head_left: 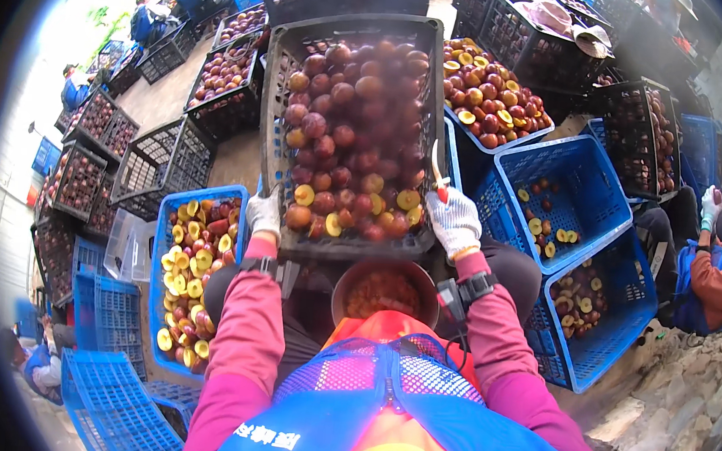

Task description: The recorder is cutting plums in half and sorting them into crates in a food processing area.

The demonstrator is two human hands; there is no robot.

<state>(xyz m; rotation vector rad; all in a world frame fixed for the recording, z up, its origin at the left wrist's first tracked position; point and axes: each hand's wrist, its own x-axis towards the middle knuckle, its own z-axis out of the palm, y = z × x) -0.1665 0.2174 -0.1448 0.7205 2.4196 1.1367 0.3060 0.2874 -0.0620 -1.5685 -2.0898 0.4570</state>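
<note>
A black plastic crate [338, 246] of plums [343, 131], mostly whole and dark red with a few cut halves, is in front of me. My left hand [264, 214], in a white glove, is closed on its near left corner. My right hand [454, 222], also gloved, lies against the near right side, closed round a small knife [442, 195] with a red handle; its light blade points up and away. Between the crate and my body, a round bowl [340, 296] contains orange-brown pieces. The far right plums are blurred.
Left stands a blue basket [155, 294] of halved plums. Right are a heaped blue basket [516, 144] and two blue baskets [566, 157] [591, 367] with fewer plums. Black crates [162, 163] surround the area. A co-worker [718, 270] sits at far right.
</note>
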